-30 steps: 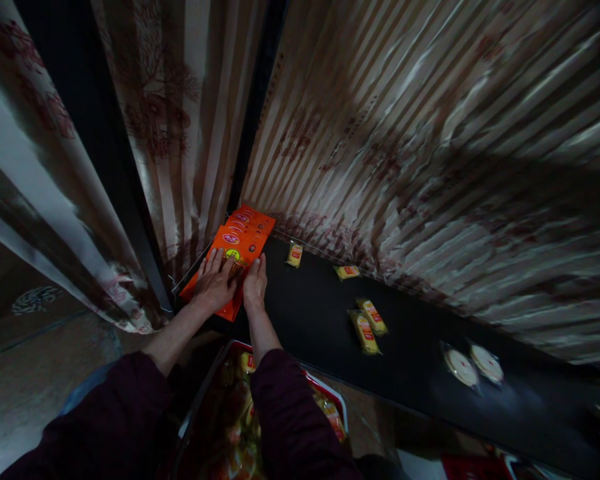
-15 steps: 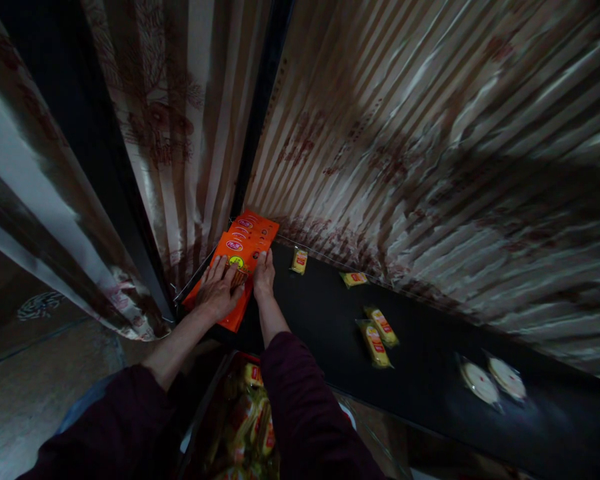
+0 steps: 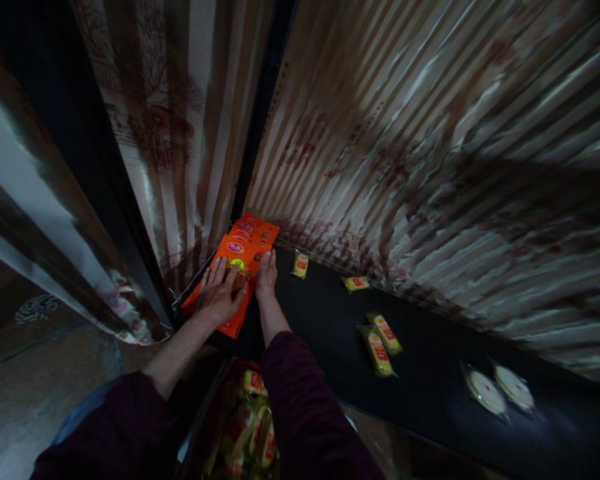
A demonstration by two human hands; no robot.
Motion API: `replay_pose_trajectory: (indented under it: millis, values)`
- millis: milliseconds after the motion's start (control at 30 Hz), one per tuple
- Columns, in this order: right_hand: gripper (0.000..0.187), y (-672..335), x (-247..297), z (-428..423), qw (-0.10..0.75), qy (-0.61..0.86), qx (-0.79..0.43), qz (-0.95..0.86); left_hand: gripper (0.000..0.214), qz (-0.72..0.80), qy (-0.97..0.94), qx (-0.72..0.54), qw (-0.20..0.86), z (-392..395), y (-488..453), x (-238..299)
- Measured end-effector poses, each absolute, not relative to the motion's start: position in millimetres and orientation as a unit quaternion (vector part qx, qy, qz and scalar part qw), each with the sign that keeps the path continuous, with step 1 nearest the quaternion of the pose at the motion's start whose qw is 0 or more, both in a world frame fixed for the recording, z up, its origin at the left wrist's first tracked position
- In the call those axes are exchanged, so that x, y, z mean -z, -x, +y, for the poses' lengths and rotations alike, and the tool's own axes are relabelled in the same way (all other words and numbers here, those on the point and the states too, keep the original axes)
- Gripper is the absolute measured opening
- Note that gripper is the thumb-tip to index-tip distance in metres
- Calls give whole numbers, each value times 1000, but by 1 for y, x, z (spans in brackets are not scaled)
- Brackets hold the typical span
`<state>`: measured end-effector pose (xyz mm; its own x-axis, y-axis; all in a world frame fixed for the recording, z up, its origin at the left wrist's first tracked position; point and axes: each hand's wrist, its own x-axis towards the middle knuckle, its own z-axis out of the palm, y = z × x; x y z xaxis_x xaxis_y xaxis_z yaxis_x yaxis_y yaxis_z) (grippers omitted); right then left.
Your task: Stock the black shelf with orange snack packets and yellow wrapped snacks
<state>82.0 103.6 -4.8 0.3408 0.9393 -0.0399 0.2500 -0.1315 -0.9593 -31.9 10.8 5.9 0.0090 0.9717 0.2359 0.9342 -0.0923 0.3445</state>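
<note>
A stack of overlapping orange printed packets lies at the left end of a long black surface. My left hand rests flat on the top packet, fingers stretched and a little apart. Against the stack's right edge stands my right hand, its fingers extended and touching the packets' side. The right thumb is partly hidden. Closest to that hand among the loose goods is a small yellow wrapped snack.
Farther right on the black surface lie another yellow snack, a pair of yellow snacks and two round white wrapped items. Striped curtains hang behind and left. Below my arms, a container holds several yellow packs.
Both hands stay on the orange packets with almost no movement. The view has shifted slightly, so the snacks on the right appear a little lower.
</note>
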Motion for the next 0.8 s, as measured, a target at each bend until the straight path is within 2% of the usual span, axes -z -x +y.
replay_pose_trajectory:
  millis: [300, 500, 700, 800]
  values:
    - [65, -83, 5, 108, 485, 665, -334, -459, 58, 674, -705, -216, 46, 12, 30, -5]
    - [58, -86, 13, 112, 491, 647, -342, -473, 58, 673, -705, -216, 48, 12, 30, -4]
    - [66, -92, 14, 125, 500, 647, -346, -460, 57, 676, -705, -213, 37, 11, 29, -4]
    - [65, -94, 14, 134, 495, 655, -354, -447, 57, 676, -705, -212, 38, 11, 29, -4]
